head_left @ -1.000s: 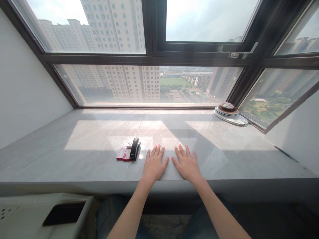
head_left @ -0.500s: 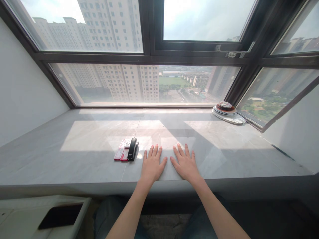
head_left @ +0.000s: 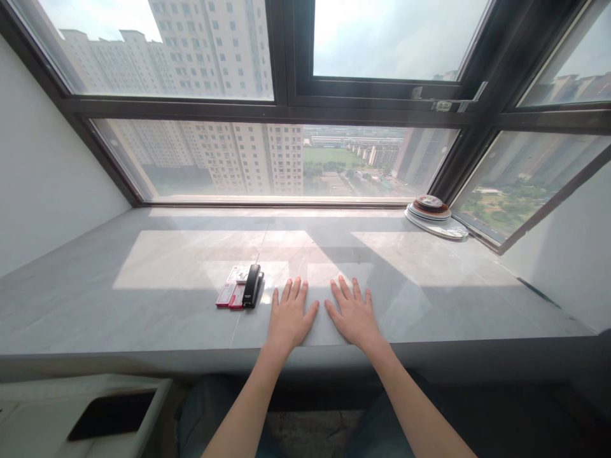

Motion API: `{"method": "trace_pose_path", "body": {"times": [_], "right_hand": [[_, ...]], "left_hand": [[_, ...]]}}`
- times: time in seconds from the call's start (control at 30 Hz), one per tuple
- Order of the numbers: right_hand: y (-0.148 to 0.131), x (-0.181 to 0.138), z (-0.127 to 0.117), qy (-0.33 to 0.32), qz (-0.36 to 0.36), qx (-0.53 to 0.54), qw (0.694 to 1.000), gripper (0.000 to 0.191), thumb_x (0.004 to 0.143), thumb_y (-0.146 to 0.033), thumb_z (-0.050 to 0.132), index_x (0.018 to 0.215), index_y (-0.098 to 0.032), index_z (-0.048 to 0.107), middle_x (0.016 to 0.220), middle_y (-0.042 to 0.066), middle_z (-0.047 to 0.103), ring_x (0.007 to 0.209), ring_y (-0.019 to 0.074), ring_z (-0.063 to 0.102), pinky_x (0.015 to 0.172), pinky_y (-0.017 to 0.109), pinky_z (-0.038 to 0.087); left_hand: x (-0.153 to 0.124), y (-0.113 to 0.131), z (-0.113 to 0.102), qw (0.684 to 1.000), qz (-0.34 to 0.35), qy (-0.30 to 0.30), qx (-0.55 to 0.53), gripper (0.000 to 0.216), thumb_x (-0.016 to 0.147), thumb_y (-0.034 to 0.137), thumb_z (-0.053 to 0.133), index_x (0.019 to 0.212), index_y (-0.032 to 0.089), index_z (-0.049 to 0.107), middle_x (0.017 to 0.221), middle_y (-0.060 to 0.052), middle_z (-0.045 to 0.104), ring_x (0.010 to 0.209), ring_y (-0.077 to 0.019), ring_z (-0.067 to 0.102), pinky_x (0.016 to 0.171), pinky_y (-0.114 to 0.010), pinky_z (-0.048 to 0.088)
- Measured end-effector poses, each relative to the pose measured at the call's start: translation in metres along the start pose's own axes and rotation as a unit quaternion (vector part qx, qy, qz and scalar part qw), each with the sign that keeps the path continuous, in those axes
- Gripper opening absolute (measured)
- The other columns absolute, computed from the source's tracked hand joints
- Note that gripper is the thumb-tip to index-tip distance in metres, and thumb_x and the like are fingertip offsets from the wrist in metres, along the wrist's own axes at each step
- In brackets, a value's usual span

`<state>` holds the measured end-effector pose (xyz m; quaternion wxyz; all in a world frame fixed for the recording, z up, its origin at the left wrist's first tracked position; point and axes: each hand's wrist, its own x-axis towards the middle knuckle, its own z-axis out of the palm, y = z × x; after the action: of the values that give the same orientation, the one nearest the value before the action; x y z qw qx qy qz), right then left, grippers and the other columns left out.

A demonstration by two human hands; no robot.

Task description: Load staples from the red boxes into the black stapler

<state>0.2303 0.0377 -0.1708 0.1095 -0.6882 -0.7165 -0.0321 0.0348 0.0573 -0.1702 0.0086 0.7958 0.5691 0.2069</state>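
Palm down on the grey marbled windowsill (head_left: pixel 167 324), my left hand (head_left: pixel 289 318) lies flat with its fingers spread. Beside it, my right hand (head_left: pixel 354 316) rests the same way, and a narrow gap separates the two thumbs. Neither hand holds anything. To the left of my left hand sits a black stapler (head_left: pixel 251 286), apart from the fingers. It lies against several small red-and-white boxes (head_left: pixel 229 294), perhaps of staples; their print is too small to read.
A stack of plates (head_left: pixel 434 216) stands in the far right corner by the window frame (head_left: pixel 281 114). The sill's front edge runs just below my wrists. At lower left is a white piece of furniture (head_left: pixel 38 407) with a dark opening. White walls close both sides.
Both hands stay flat in place. The whole view has shifted very slightly; the stapler and boxes lie as before.
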Motion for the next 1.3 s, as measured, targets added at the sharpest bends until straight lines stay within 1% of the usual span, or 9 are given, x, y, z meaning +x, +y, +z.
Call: {"method": "trace_pose_path", "body": {"times": [0.3, 0.6, 0.87, 1.17, 1.3], "right_hand": [[-0.0003, 0.0006, 0.0012, -0.003, 0.001, -0.004, 1.000, 0.064, 0.106, -0.059, 0.030, 0.165, -0.035, 0.025, 0.172, -0.002, 0.014, 0.157, 0.0353, 0.005, 0.123, 0.061, 0.007], [-0.0021, 0.0006, 0.0015, -0.009, 0.008, 0.001, 1.000, 0.064, 0.106, -0.058, 0.030, 0.165, -0.035, 0.023, 0.172, -0.001, 0.013, 0.157, 0.0366, 0.005, 0.122, 0.063, 0.006], [-0.0037, 0.0006, 0.0007, -0.012, 0.012, 0.009, 1.000, 0.064, 0.106, -0.056, 0.032, 0.165, -0.035, 0.023, 0.172, 0.000, 0.014, 0.157, 0.0370, 0.004, 0.121, 0.064, 0.004], [-0.0037, -0.0012, 0.0024, 0.009, 0.002, 0.034, 0.999, 0.063, 0.105, -0.053, 0.037, 0.164, -0.033, 0.028, 0.171, 0.002, 0.018, 0.156, 0.0381, 0.007, 0.121, 0.065, 0.005], [-0.0040, 0.0016, -0.0014, 0.013, 0.009, 0.052, 0.999, 0.061, 0.104, -0.050, 0.042, 0.162, -0.031, 0.035, 0.169, 0.006, 0.026, 0.154, 0.0402, 0.015, 0.119, 0.067, 0.006]], "left_hand": [[-0.0004, 0.0002, -0.0009, 1.000, 0.001, -0.004, 0.010, 0.060, 0.104, 0.055, 0.034, 0.159, 0.030, 0.036, 0.168, -0.005, 0.030, 0.157, -0.0298, 0.021, 0.127, -0.057, 0.015], [-0.0011, 0.0023, -0.0039, 0.999, -0.003, -0.013, 0.033, 0.060, 0.105, 0.055, 0.032, 0.160, 0.030, 0.034, 0.169, -0.003, 0.028, 0.157, -0.0279, 0.019, 0.127, -0.055, 0.015], [-0.0012, 0.0019, -0.0035, 1.000, 0.000, -0.009, 0.027, 0.059, 0.105, 0.054, 0.034, 0.159, 0.029, 0.036, 0.168, -0.004, 0.029, 0.157, -0.0287, 0.020, 0.127, -0.056, 0.016], [-0.0014, -0.0003, -0.0012, 1.000, 0.007, 0.001, 0.012, 0.058, 0.104, 0.051, 0.037, 0.158, 0.029, 0.038, 0.167, -0.006, 0.031, 0.156, -0.0313, 0.022, 0.126, -0.058, 0.017], [-0.0025, -0.0014, 0.0012, 1.000, 0.013, 0.003, 0.018, 0.058, 0.105, 0.050, 0.036, 0.158, 0.027, 0.040, 0.167, -0.007, 0.032, 0.156, -0.0311, 0.022, 0.126, -0.058, 0.018]]}}
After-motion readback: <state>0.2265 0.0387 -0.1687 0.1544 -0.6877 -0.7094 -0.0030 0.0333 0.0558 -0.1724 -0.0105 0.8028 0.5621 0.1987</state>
